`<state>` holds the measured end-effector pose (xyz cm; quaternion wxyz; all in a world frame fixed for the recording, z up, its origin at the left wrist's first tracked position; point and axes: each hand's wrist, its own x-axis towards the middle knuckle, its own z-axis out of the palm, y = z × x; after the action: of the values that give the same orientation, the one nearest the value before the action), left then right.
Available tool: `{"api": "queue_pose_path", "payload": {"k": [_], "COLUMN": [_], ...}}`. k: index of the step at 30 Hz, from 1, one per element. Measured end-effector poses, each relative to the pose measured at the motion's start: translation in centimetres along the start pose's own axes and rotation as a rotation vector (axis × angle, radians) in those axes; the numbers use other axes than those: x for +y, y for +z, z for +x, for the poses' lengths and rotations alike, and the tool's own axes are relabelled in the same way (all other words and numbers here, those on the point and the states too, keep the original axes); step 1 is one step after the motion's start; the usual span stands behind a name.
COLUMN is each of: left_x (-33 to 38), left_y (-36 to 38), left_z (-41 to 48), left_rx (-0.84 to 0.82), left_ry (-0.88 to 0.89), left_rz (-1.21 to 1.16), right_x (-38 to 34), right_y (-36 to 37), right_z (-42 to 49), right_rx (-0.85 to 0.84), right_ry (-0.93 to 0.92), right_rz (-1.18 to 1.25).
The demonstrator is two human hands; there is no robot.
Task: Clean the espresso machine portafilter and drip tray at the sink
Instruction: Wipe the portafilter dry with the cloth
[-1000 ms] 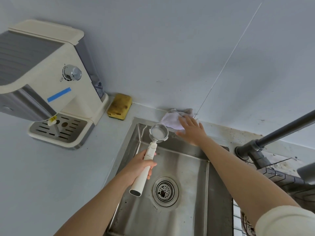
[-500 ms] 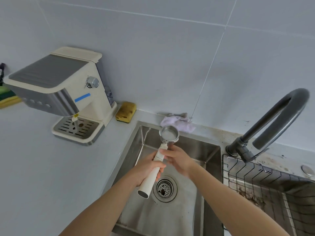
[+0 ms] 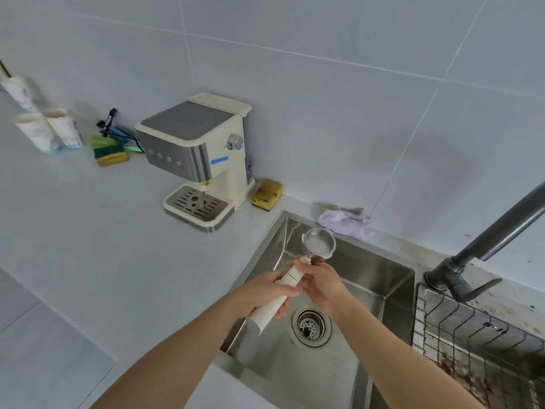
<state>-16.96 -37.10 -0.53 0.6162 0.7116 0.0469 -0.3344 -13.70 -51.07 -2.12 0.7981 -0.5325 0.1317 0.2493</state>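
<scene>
Both hands on portafilter over sink: left hand clenched mid-handle, right hand grasping handle neck; basket points away, toward wall.

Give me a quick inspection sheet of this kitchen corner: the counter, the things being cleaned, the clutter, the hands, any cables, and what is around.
Surface: pale counter, no spills seen.
Job's things: portafilter held over the steel sink, basket end toward the wall; drip tray in place under the espresso machine.
Clutter: yellow sponge beside the machine, crumpled cloth behind the sink, second sponge, paper cups and small tools by the wall.
Hands: left hand wraps the white handle; right hand grips it near the basket.
Cables: nothing seen.
Surroundings: tiled wall, dark faucet with no water seen running, wire rack with brown debris.
</scene>
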Motion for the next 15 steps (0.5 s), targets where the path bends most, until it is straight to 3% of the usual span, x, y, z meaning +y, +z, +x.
{"api": "queue_pose_path", "payload": {"k": [6, 15], "left_x": [-2.5, -6.6], "left_y": [-6.6, -20.6], "left_z": [-3.6, -10.4], "left_rx": [-0.077, -0.045], "left_ry": [-0.022, -0.056], "left_rz": [0.173, 0.331], "right_x": [2.5, 8.9], "right_y": [5.9, 21.3], "right_z": [1.2, 3.5], "right_rx": [0.109, 0.182], "right_ry": [0.010, 0.035], "right_rz": [0.041, 0.154]}}
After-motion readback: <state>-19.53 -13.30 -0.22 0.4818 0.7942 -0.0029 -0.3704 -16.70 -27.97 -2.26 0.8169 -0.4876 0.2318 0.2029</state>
